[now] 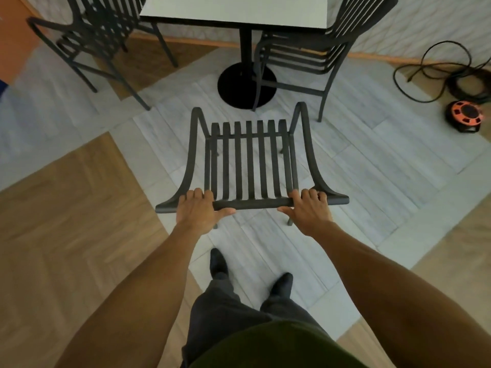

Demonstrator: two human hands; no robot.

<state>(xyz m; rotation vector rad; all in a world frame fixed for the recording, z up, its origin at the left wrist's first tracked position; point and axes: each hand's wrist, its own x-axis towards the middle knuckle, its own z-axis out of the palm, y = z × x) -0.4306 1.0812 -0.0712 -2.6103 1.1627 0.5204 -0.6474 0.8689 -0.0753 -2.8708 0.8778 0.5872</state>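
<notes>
Pale floor [372,168], desk [233,9] at top: black slatted chair [249,160].
Both grips clench its top rail [252,203], left hand [198,211] and right hand [309,212]; stiff metal, likely heavy, so hold there.

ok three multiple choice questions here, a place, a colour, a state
1. Where is the round orange cable reel? A floor, far right B tabletop C chair seat
2. The pedestal table's round base is: A white B black C orange
3. The left hand and right hand on the dark slatted metal chair: A grip its top rail B hover above C lie flat on its seat
1 A, it sits on floor tiles; 2 B, a black disc; 3 A, fingers curl over the rail.
</notes>
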